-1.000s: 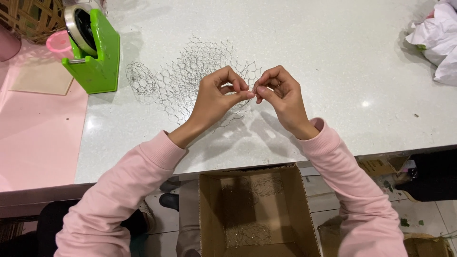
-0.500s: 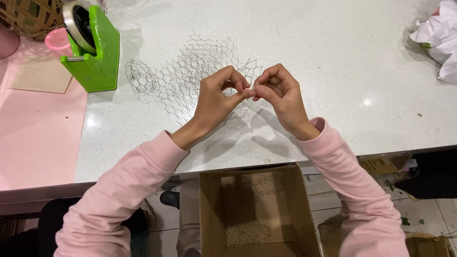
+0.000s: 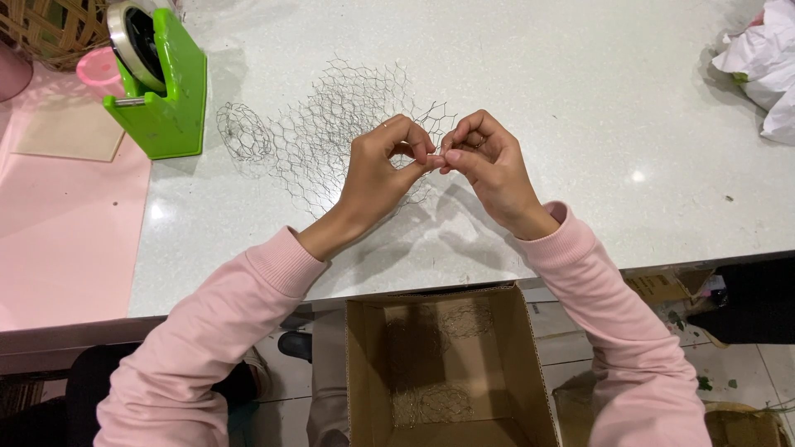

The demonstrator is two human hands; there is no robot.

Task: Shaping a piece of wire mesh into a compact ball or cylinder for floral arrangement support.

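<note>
The left hand (image 3: 383,170) and right hand (image 3: 487,161) meet fingertip to fingertip above the table (image 3: 538,74), both pinched on the near edge of a sheet of wire mesh (image 3: 331,132). Thumb and forefinger of each hand close on the same small spot of wire; what exactly sits between them is too small to tell.

The mesh lies mostly flat on the table, spreading from the hands away from the person and to the left. Its far left end is already curled into a small rounded cage (image 3: 243,132), while the rest of the sheet is loose and open, so the shaping looks only partly done, with the edge at the fingers in work.

Left of the mesh stands a green tape dispenser (image 3: 161,91), and beyond that a pink mat (image 3: 66,223), a pink cup (image 3: 98,66) and a woven basket (image 3: 50,29). Far right of the mesh lies crumpled white paper (image 3: 758,66). Below the table edge, nearer than the mesh, an open cardboard box (image 3: 447,372) holds several mesh pieces.
</note>
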